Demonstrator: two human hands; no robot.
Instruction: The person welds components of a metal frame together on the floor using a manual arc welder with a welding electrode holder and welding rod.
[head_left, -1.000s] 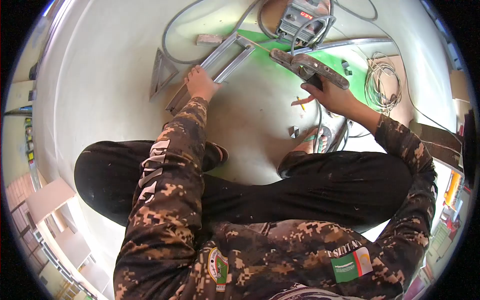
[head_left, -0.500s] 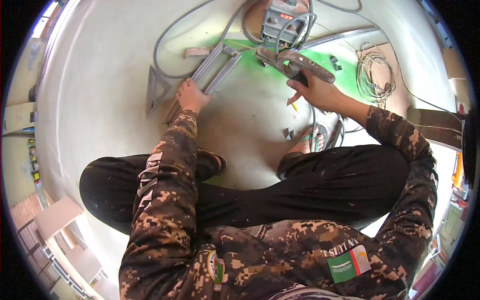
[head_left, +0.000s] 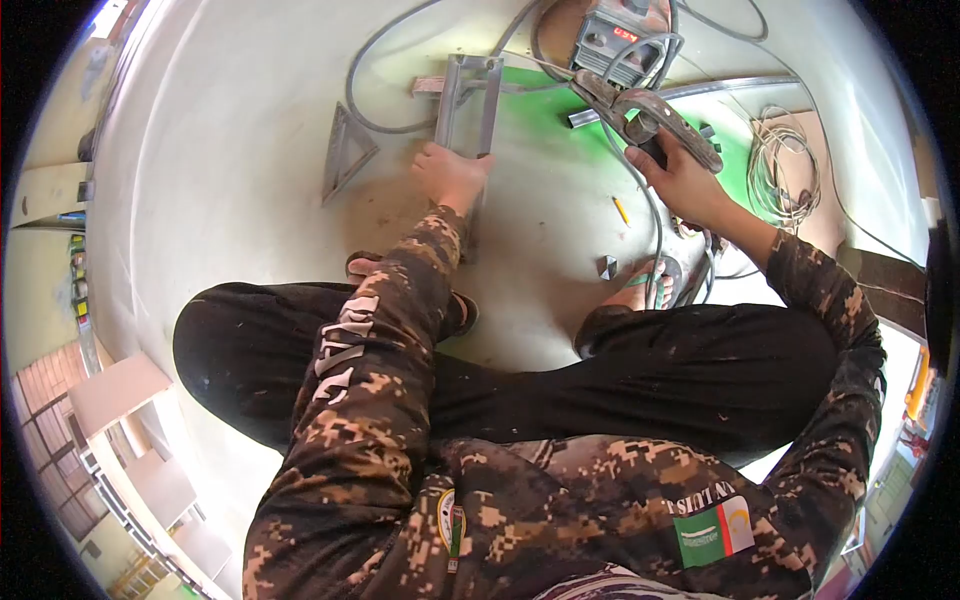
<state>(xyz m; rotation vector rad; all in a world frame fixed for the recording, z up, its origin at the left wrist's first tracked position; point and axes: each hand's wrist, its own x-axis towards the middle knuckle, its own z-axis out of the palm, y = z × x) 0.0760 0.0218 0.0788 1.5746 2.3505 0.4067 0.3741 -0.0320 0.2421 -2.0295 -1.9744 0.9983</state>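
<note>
A narrow rectangular metal frame (head_left: 487, 108) lies on the floor in front of me, its long sides pointing away. My left hand (head_left: 450, 178) is closed around its nearer part, so some of the metal is hidden. To the right, my right hand (head_left: 678, 180) grips the handle of a welding electrode holder (head_left: 655, 118), which is raised over the floor with its jaws pointing to the upper left. A cable hangs down from the holder. Just beyond it stands a welding machine (head_left: 622, 42) with a lit red display.
A metal triangle (head_left: 347, 153) lies left of the frame. Coiled wire (head_left: 784, 168) rests on a brown board at the right. A yellow pencil (head_left: 621, 210) and a small metal piece (head_left: 607, 267) lie near my foot. Loose cables cross the floor.
The metal frame has turned from slanting to nearly straight ahead, with my left hand still on it. The view has shifted, and the electrode holder remains in my right hand.
</note>
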